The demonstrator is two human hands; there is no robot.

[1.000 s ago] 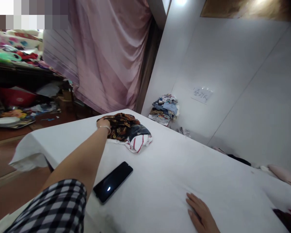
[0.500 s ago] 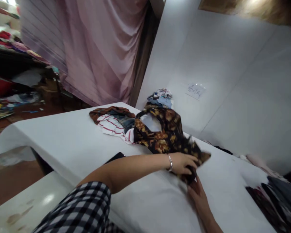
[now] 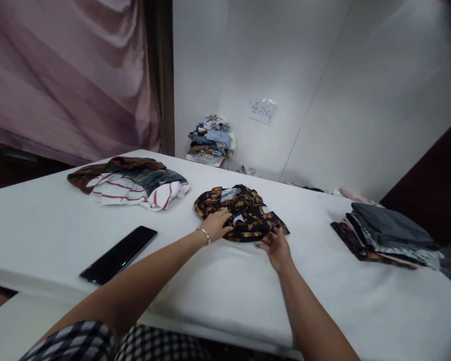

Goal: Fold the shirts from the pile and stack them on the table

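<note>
A black garment (image 3: 250, 203) with a gold and brown floral print lies bunched on the white-covered table, its openings showing pale patches. My left hand (image 3: 217, 224), a silver bracelet at its wrist, rests on the garment's near left part with fingers stretched over the cloth. At the near right edge, my right hand (image 3: 277, 248) has its fingers around the cloth, thumb low at the hem. Part of its grip is hidden by the fabric.
Left of the garment lies a loose heap of red-striped white, brown and denim-blue clothes (image 3: 130, 183). A black phone (image 3: 119, 254) is near the front edge. Folded clothes (image 3: 389, 233) stack at right. Another clothing pile (image 3: 212, 138) stands by the wall, below a paper sign (image 3: 263, 110).
My view has swung right. The floral garment, held up and hanging beside the striped clothes before, now lies lower on the table. My hands, close together earlier, are now apart.
</note>
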